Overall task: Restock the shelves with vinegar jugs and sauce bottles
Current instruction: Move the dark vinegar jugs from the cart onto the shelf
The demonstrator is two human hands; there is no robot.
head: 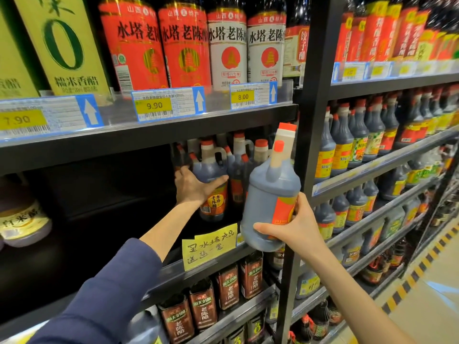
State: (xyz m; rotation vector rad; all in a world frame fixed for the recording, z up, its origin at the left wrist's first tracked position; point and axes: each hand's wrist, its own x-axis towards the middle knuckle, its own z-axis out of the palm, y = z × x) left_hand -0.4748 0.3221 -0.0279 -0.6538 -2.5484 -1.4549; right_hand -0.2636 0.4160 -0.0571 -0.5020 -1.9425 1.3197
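Shelving (pixel 313 120): black metal unit w/ one upright post; we face it at an angle, bays to L and R of the post.
Mid shelf (pixel 171 276): dark; jugs grouped at its R end, next to the post.
Top-shelf bottles (pixel 183 45): tall dark bottles, red and white labels, in a row above the mid shelf.
R-bay jugs (pixel 347 145): rows of dark jugs w/ yellow and red labels, several tiers.
Held jug (pixel 268 194): dark vinegar, red cap, orange label; in the air in front of the mid shelf's R end, just L of the post, neck tilted to the R.
Shelf jug (pixel 213 194): same type, upright on the mid shelf; more jugs stand close behind and beside it.
Right hand (pixel 293 227): we hold the held jug low on its body; thumb on the front near the base, fingers curled round the label side.
Left hand (pixel 191 186): we grip the shelf jug at its shoulder; thumb across the front, fingers round the far side.
Yellow note (pixel 208 247): handwritten, fixed to the mid shelf's front edge.
Price tag (pixel 159 105): reads 9.90, on the upper rail.
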